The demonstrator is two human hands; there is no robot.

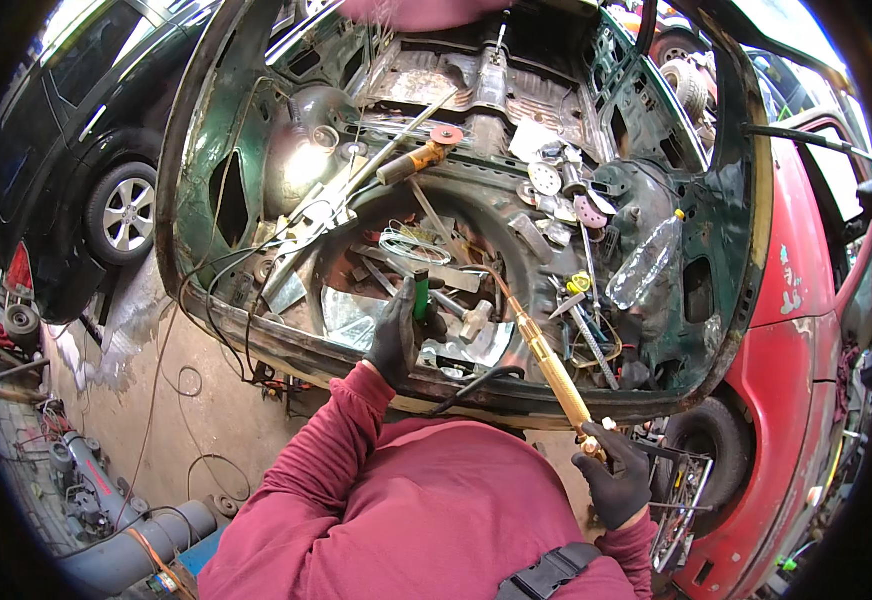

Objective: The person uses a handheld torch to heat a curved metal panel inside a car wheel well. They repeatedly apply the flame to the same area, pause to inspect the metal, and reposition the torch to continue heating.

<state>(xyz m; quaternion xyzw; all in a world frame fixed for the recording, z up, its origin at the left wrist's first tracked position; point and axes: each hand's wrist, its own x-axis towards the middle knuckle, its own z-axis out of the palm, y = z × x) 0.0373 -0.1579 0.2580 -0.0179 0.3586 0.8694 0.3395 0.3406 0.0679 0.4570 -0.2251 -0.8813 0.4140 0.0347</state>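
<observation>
A long brass gas torch (559,378) slants up from my right hand (618,480), whose black-gloved fingers are closed around its valve end. Its thin bent copper-coloured tip reaches over the open boot of a stripped green car body (436,385). My left hand (392,338), also in a black glove, is closed on a small green cylinder (421,296) with a dark top, held upright just left of the torch tip. Beneath the hands, in the round spare-wheel well, lie a hammer (475,321), a loop of pale wire (414,244) and loose sheet-metal pieces (351,318).
An orange-bodied angle grinder (419,158) lies along the well's far left. Grinding discs (544,179), a clear plastic bottle (646,262) and hand tools crowd the right side. Black cables (246,330) hang over the left edge. A red car (796,350) stands close on the right.
</observation>
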